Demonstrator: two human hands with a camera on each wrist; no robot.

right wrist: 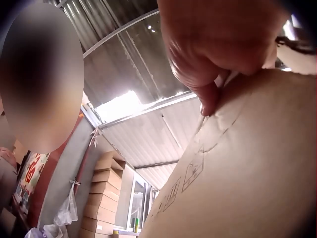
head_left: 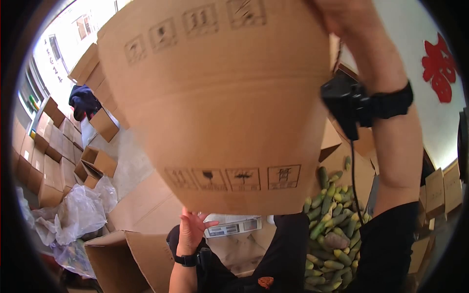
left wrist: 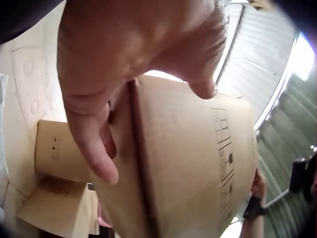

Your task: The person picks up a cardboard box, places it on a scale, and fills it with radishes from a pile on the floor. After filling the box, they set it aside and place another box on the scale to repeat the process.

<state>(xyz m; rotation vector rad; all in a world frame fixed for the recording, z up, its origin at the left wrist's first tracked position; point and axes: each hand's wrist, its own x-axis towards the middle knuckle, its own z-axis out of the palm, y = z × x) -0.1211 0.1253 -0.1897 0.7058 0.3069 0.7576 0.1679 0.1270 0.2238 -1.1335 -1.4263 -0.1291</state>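
A large brown cardboard box (head_left: 220,122), printed with handling symbols, is held up in front of the body and fills the middle of the head view. At its upper right, my right hand (head_left: 337,19) grips the top edge; in the right wrist view the fingers (right wrist: 210,101) pinch the cardboard there. My left hand (head_left: 192,232) is under the box's lower edge with its fingers spread. Seen from the left wrist, the thumb (left wrist: 203,89) and fingers (left wrist: 101,168) lie apart on either side of a box edge (left wrist: 141,163).
A heap of green-yellow cucumbers (head_left: 337,234) lies at right. A scale with a display panel (head_left: 234,227) stands below the box. An opened carton (head_left: 112,263) and crumpled clear plastic bags (head_left: 83,215) are at left. Stacked cartons (head_left: 53,171) line the left side.
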